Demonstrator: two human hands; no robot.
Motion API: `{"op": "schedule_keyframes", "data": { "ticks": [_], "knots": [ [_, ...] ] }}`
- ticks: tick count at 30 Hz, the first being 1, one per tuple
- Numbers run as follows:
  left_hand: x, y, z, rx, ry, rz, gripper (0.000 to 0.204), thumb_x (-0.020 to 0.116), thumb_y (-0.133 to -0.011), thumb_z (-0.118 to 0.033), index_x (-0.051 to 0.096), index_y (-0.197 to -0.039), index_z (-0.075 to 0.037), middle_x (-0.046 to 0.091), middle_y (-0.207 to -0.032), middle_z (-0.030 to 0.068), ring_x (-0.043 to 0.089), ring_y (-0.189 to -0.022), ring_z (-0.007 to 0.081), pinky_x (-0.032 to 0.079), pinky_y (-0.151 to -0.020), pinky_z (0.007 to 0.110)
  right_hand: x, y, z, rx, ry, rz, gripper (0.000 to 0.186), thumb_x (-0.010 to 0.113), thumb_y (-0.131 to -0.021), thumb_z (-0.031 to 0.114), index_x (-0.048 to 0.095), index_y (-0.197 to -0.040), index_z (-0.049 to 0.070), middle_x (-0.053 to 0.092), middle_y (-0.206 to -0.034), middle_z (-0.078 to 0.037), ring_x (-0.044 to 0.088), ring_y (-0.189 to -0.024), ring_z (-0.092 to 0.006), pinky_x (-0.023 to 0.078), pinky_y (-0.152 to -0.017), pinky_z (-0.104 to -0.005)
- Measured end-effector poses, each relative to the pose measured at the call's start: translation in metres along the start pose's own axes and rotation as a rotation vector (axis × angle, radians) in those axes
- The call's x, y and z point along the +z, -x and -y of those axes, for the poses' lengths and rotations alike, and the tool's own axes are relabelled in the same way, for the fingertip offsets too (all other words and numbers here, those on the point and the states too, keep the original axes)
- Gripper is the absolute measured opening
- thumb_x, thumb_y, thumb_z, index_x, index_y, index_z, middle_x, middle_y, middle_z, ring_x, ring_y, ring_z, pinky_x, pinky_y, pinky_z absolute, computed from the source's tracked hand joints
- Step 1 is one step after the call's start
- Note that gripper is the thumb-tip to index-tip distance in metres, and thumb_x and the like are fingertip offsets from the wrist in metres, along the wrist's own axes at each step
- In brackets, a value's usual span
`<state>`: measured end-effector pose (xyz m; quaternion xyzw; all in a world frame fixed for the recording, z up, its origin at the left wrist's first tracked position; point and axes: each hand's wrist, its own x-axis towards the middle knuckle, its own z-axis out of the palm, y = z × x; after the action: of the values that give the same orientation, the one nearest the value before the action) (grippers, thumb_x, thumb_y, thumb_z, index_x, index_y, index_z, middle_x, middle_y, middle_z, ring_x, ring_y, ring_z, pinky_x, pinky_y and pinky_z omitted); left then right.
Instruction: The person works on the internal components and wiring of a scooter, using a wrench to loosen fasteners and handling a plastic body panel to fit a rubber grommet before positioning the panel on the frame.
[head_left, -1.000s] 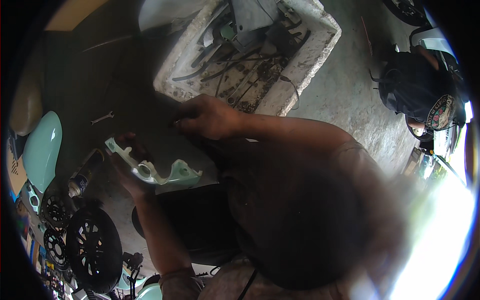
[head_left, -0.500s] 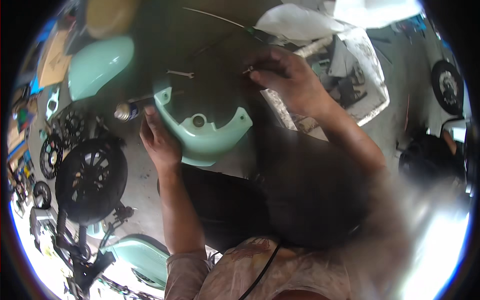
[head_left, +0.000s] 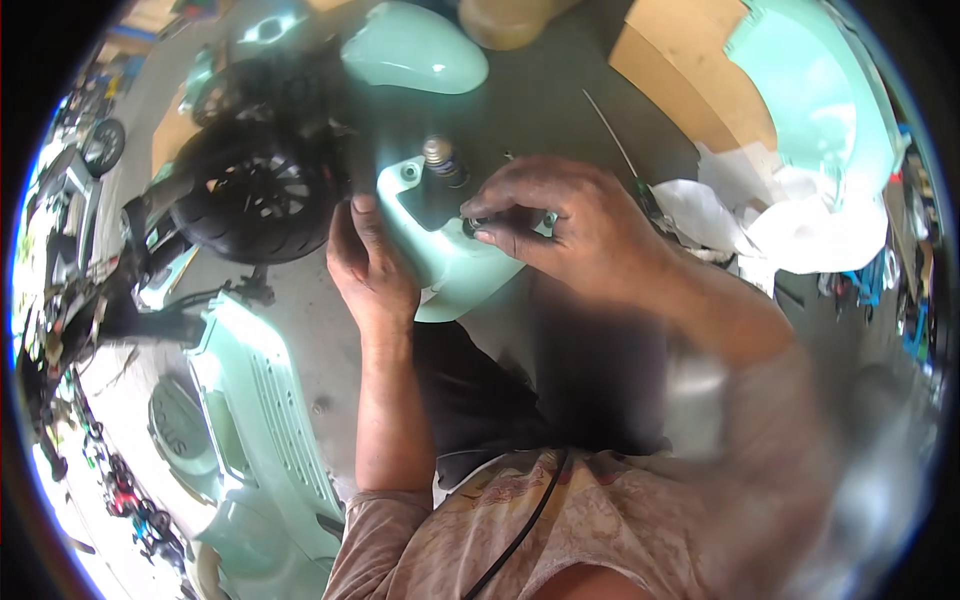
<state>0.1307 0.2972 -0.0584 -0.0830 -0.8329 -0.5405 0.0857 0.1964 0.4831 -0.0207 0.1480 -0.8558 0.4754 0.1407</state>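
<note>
A mint-green curved plastic part (head_left: 455,285) with mounting holes is held in front of me. My left hand (head_left: 375,265) is closed on its left side, thumb along the edge. My right hand (head_left: 555,220) is arched over the part, thumb and fingers pinched on a small hardware piece (head_left: 473,226) at the middle hole, mostly hidden by the fingertips. Just beyond the part stands a spray can (head_left: 445,160) with a pale top.
A black wheel (head_left: 260,200) and mint body panels (head_left: 270,400) lie at the left, another mint panel (head_left: 410,50) at the top. Cardboard (head_left: 680,70), a large mint panel (head_left: 820,100) and white wrapping (head_left: 810,240) lie at the upper right.
My view has swung, shifting the surroundings. My right hand has come from beside the white box over to the part's middle hole; my left hand still holds the part.
</note>
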Motion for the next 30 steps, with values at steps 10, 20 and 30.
{"op": "schedule_keyframes", "data": {
  "ticks": [10, 20, 30],
  "knots": [
    [-0.064, -0.003, -0.016, 0.078, -0.063, -0.274, 0.044, 0.036, -0.098, -0.033, 0.051, -0.076, 0.001, 0.051, -0.065, 0.0068, 0.044, -0.061, 0.0168, 0.037, -0.058, 0.032, 0.020, -0.051, 0.046, 0.102, -0.238, 0.172, 0.023, 0.066, -0.082, 0.020, 0.065, -0.099, 0.004, 0.067, -0.096, -0.011, 0.065, -0.085, -0.0267, 0.052, -0.074, -0.0347],
    [-0.122, -0.012, 0.014, 0.601, 0.206, -0.424, 0.067, 0.045, -0.082, -0.070, 0.041, -0.084, -0.003, 0.043, -0.061, 0.0059, 0.042, -0.055, 0.0149, 0.037, -0.050, 0.027, 0.052, -0.052, 0.077, -0.197, -0.099, 0.108, 0.024, 0.072, -0.072, 0.013, 0.063, -0.094, 0.007, 0.062, -0.094, -0.008, 0.062, -0.085, -0.0244, 0.052, -0.078, -0.0349],
    [-0.188, 0.015, -0.058, 1.047, -0.190, -0.204, 0.065, 0.039, -0.082, -0.071, 0.041, -0.080, -0.006, 0.043, -0.060, 0.0060, 0.040, -0.049, 0.0216, 0.034, -0.046, 0.033, 0.058, -0.055, 0.081, -0.656, -0.116, 0.081, 0.037, 0.078, -0.066, 0.014, 0.061, -0.097, 0.007, 0.060, -0.095, -0.005, 0.060, -0.082, -0.0224, 0.051, -0.074, -0.0378]
  ]
}}
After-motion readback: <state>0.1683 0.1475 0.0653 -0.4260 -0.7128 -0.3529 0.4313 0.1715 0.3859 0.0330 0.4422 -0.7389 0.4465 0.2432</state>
